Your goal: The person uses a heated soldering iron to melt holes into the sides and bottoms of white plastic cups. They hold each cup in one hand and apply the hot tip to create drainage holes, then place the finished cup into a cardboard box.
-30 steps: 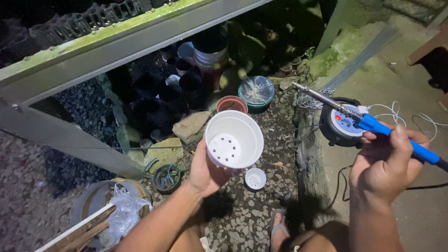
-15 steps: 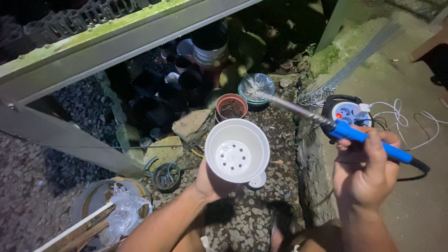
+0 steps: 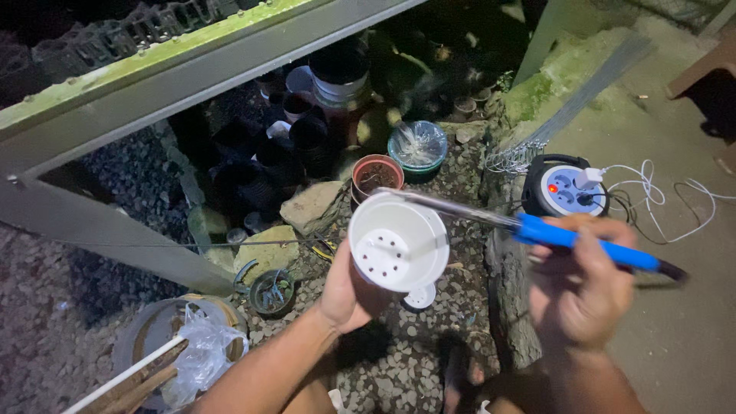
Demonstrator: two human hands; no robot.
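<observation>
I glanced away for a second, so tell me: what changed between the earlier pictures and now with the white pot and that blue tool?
The right hand swung the blue-handled soldering iron leftward, so its metal tip now reaches over the rim of the white plastic pot; a second ago it pointed well clear of the pot. The left hand kept its hold on the pot, mouth facing up. The cord reel stayed put.
</observation>
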